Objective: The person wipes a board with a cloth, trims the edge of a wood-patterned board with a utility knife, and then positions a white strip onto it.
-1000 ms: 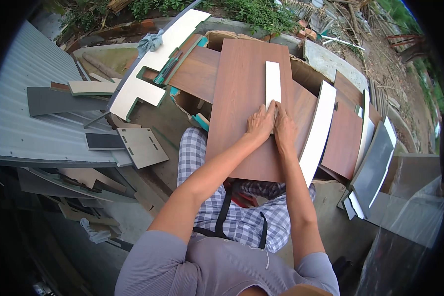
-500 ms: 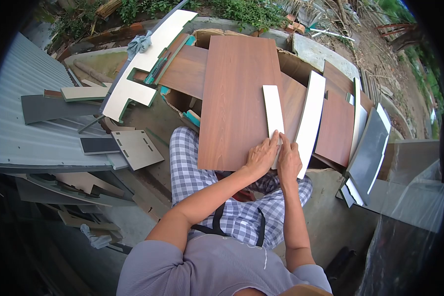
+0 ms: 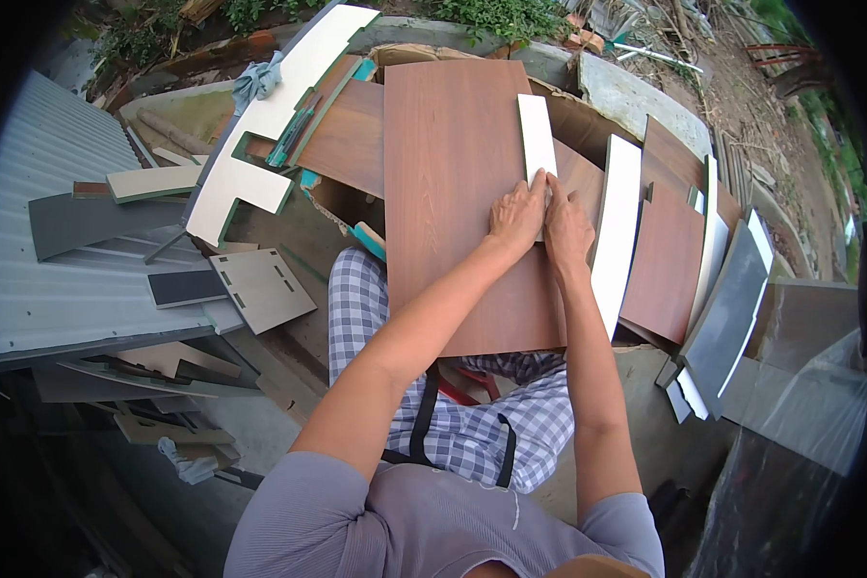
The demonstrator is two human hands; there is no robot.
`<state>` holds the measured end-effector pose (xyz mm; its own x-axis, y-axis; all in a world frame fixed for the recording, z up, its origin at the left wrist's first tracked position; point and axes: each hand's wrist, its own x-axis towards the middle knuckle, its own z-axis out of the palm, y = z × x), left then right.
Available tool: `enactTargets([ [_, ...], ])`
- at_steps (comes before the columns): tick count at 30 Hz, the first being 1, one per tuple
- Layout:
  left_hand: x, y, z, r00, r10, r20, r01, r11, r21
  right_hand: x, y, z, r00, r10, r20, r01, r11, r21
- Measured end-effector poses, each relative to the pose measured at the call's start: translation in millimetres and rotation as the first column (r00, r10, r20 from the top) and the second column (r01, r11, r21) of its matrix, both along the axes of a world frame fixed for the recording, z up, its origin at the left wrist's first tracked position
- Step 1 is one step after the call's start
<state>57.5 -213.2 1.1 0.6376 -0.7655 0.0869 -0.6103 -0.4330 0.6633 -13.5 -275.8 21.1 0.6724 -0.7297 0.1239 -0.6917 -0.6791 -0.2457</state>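
A large brown wood-grain board [image 3: 453, 193] lies across my lap. Along its right edge sits a narrow white strip [image 3: 536, 135]. My left hand [image 3: 516, 217] and my right hand [image 3: 568, 231] are side by side, fingers pressed on the near end of that strip and holding it against the board. The strip's near end is hidden under my fingers.
More brown panels [image 3: 667, 260] and a curved white strip [image 3: 615, 241] lean at the right, beside grey boards [image 3: 727, 313]. A white cut-out panel [image 3: 270, 120] lies at the far left. Small offcuts [image 3: 260, 284] rest on a corrugated metal sheet [image 3: 63, 279]. Vegetation and rubble lie beyond.
Both hands and the white strip have slid away from me along the board's right edge, after coming back toward me half a second ago.
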Motion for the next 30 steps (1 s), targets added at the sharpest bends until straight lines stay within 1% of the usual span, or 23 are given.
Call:
enactTargets([
  [2, 19, -12, 0, 0.999, 0.038, 0.014, -0.038, 0.999, 0.030, 19, -11, -1, 0.998, 0.048, 0.050, -0.047, 0.999, -0.015],
  [4, 37, -22, -2, 0.999, 0.053, 0.008, -0.054, 0.998, 0.033, 39, -23, -4, 0.997, 0.060, 0.039, -0.061, 0.998, 0.012],
  [6, 54, -30, -5, 0.994, 0.087, 0.065, -0.088, 0.996, 0.007, 56, -32, -6, 0.995, 0.089, 0.035, -0.089, 0.996, -0.017],
  [10, 82, -42, -5, 0.994, 0.089, 0.068, -0.090, 0.996, 0.010, 86, -45, -12, 0.992, 0.099, 0.074, -0.099, 0.995, -0.005],
  [12, 89, -45, -4, 0.993, 0.102, 0.064, -0.102, 0.995, 0.004, 95, -47, -15, 0.994, 0.065, 0.085, -0.061, 0.997, -0.052],
  [13, 92, -46, -3, 0.994, 0.097, 0.048, -0.098, 0.995, 0.010, 97, -47, -16, 0.994, 0.070, 0.084, -0.065, 0.996, -0.053],
  [15, 93, -46, -3, 0.995, 0.099, 0.035, -0.099, 0.995, 0.010, 99, -47, -19, 0.988, 0.094, 0.123, -0.075, 0.986, -0.151],
  [17, 91, -44, -5, 0.994, 0.099, 0.040, -0.098, 0.995, -0.015, 94, -47, -22, 0.981, 0.127, 0.145, -0.103, 0.981, -0.165],
  [18, 88, -40, -3, 0.993, 0.104, 0.047, -0.103, 0.994, -0.027, 92, -46, -21, 0.974, 0.155, 0.164, -0.126, 0.977, -0.175],
  [20, 74, -25, 0, 0.996, 0.087, 0.023, -0.088, 0.996, 0.029, 78, -31, -18, 0.974, 0.168, 0.154, -0.140, 0.974, -0.177],
  [22, 51, -2, -5, 0.995, 0.095, 0.040, -0.095, 0.995, -0.006, 55, -5, -12, 0.975, 0.173, 0.139, -0.149, 0.975, -0.167],
  [23, 38, 10, -8, 0.994, 0.097, 0.051, -0.096, 0.995, -0.034, 42, 9, -8, 0.973, 0.167, 0.161, -0.150, 0.982, -0.115],
  [24, 24, 23, -12, 0.995, 0.101, 0.026, -0.099, 0.994, -0.049, 26, 24, -5, 0.971, 0.157, 0.182, -0.149, 0.987, -0.061],
  [26, -4, 50, -12, 0.996, 0.094, -0.001, -0.094, 0.993, -0.071, -6, 48, -7, 0.964, 0.196, 0.181, -0.171, 0.975, -0.143],
  [28, -37, 78, -10, 0.998, 0.069, -0.005, -0.069, 0.994, -0.082, -38, 74, -1, 0.956, 0.192, 0.221, -0.173, 0.980, -0.101],
  [30, -65, 102, -10, 0.998, 0.055, -0.002, -0.055, 0.994, -0.092, -67, 95, -5, 0.958, 0.182, 0.223, -0.165, 0.982, -0.094],
])
